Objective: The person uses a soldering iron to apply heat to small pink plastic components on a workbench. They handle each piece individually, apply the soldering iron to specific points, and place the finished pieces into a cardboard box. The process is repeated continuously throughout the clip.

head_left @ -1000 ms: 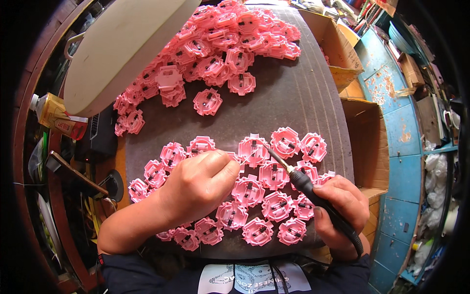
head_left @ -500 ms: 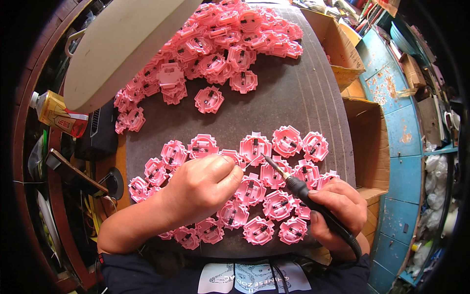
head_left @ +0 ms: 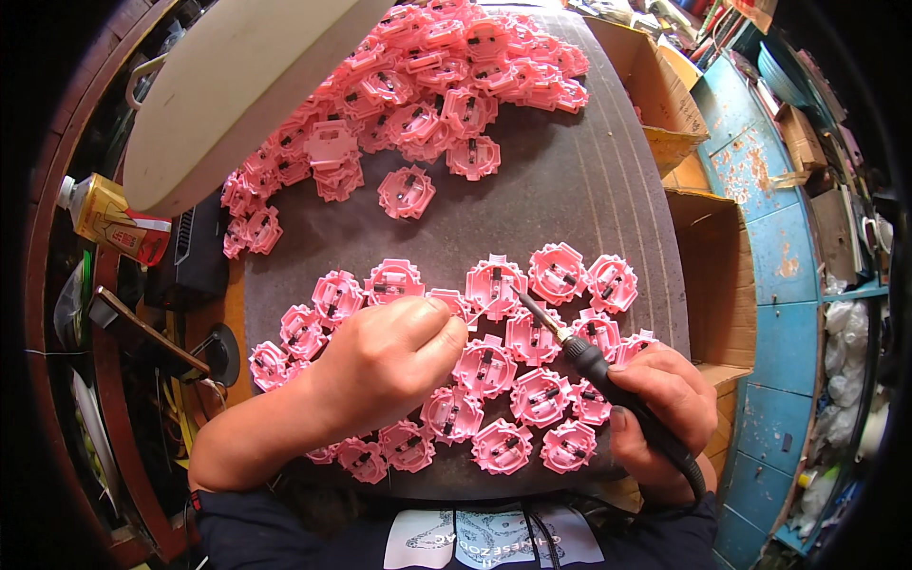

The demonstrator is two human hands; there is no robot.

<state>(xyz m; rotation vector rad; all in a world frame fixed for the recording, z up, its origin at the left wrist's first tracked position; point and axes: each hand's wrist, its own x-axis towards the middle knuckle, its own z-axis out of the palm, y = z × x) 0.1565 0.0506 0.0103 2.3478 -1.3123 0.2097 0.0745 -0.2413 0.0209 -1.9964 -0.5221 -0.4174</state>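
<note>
My right hand [head_left: 670,404] is wrapped around the black handle of a soldering iron [head_left: 591,363]. The iron's tip points up and left, at the right edge of a pink plastic housing [head_left: 483,275] with a black part inside; I cannot tell if they touch. Pinched in the fingers of my left hand [head_left: 389,351] is a thin, pale solder wire [head_left: 484,310], its end reaching the same housing's lower edge. More pink housings [head_left: 540,397] with small black parts lie spread around and under both hands.
A large heap of pink housings [head_left: 442,81] covers the table's far side. A pale lamp-like panel [head_left: 237,104] overhangs the far left. Open cardboard boxes [head_left: 712,275] stand along the right edge. A phone-like slab [head_left: 147,332] and a yellow carton [head_left: 114,220] are at the left.
The soldering iron's tip has shifted slightly right and away from me. My left hand has moved a little to the left, still pinching the wire. The housings lie as before.
</note>
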